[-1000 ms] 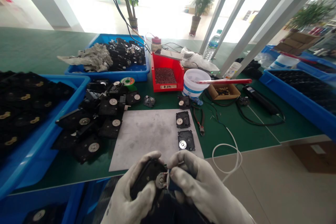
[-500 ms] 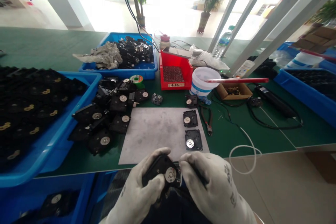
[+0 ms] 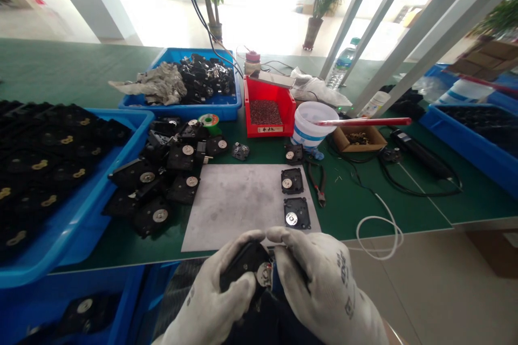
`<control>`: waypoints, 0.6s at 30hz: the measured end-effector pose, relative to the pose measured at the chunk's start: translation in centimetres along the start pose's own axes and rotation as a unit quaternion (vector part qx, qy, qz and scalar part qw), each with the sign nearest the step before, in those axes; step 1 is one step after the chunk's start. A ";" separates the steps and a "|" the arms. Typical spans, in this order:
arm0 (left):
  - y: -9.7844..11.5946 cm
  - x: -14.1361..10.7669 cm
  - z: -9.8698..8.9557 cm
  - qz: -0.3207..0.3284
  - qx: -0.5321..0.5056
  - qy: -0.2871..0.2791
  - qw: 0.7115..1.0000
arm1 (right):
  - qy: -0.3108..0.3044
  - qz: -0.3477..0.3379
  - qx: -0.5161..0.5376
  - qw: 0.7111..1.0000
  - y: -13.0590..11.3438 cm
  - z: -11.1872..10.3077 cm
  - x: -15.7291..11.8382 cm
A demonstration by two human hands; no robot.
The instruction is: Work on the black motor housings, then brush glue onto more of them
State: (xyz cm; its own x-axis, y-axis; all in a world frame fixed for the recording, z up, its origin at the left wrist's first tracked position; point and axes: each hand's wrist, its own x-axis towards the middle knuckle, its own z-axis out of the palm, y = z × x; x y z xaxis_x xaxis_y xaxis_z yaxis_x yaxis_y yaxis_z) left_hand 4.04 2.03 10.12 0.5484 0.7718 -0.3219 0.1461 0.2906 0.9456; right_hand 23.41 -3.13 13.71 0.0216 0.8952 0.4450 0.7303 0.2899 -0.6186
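Note:
White gloves cover both hands at the bottom centre. My left hand is closed round a black unit with a silver disc, its thumb beside the disc. My right hand is closed at the unit's right side, fingers bent and pressed together; what lies between its fingertips is hidden. Beyond the hands is a grey-white sheet. Along its right edge lie a black unit with a silver disc and another one behind it.
Black units are piled left of the sheet, beside a large blue bin. Behind stand a red bin, a white bucket and a blue tray. Pliers and a small cardboard box are at right.
My right hand has shifted slightly left, its index finger now reaching over the unit's top edge near my left fingertips. The unit is tilted a little differently in my left hand.

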 end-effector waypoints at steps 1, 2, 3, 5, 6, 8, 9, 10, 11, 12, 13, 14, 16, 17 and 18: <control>0.0 0.0 0.0 0.000 0.004 0.003 1.000 | -0.003 0.002 0.001 1.000 0.0 0.0 0.0; 0.0 0.0 0.0 0.000 0.008 0.006 1.000 | -0.006 0.004 0.003 1.000 0.0 0.0 0.0; 0.1 0.0 0.0 0.002 0.011 0.007 1.000 | -0.008 0.006 0.006 1.000 0.0 0.0 0.0; 0.3 -0.1 0.0 0.008 0.012 0.007 1.000 | -0.017 0.013 0.013 1.000 0.0 0.0 0.0; 0.3 -0.1 0.0 0.011 0.012 0.006 1.000 | -0.022 0.017 0.017 0.999 0.0 0.0 -0.1; 0.4 -0.2 0.0 0.015 0.011 0.003 1.000 | -0.026 0.024 0.024 0.999 0.0 -0.1 -0.1; 0.4 -0.2 0.0 0.014 0.010 0.001 1.000 | -0.028 0.025 0.028 0.999 0.0 -0.1 -0.2; 0.4 -0.2 0.0 0.013 0.008 -0.002 1.000 | -0.028 0.026 0.031 0.999 0.0 -0.1 -0.2; 0.3 -0.3 0.0 0.013 0.006 -0.005 1.000 | -0.027 0.025 0.032 0.999 0.0 -0.1 -0.2; 0.3 -0.3 0.0 0.013 0.004 -0.006 1.000 | -0.028 0.024 0.031 0.999 0.0 -0.1 -0.1; 0.3 -0.3 0.0 0.013 0.002 -0.006 1.000 | -0.028 0.025 0.028 0.999 0.0 0.0 -0.1; 0.2 -0.2 0.0 0.014 0.002 -0.006 1.000 | -0.030 0.026 0.024 0.999 0.0 0.0 -0.1; 0.3 -0.2 0.0 0.015 0.005 -0.004 1.000 | -0.034 0.028 0.017 0.999 0.0 0.0 -0.2; 0.4 -0.2 0.0 0.014 0.007 -0.003 1.000 | -0.035 0.031 0.015 0.999 0.0 0.0 -0.2; 0.5 -0.2 0.0 0.015 0.010 -0.002 1.000 | -0.038 0.033 0.014 0.999 0.0 0.0 -0.2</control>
State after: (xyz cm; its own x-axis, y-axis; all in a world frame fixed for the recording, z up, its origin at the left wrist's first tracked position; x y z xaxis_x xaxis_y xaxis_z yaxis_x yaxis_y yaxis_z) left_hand 4.03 2.03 10.60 0.5559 0.7780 -0.2929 0.1459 0.2556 0.9557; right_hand 23.40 -3.31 13.61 0.0169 0.9353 0.3534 0.7100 0.2377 -0.6629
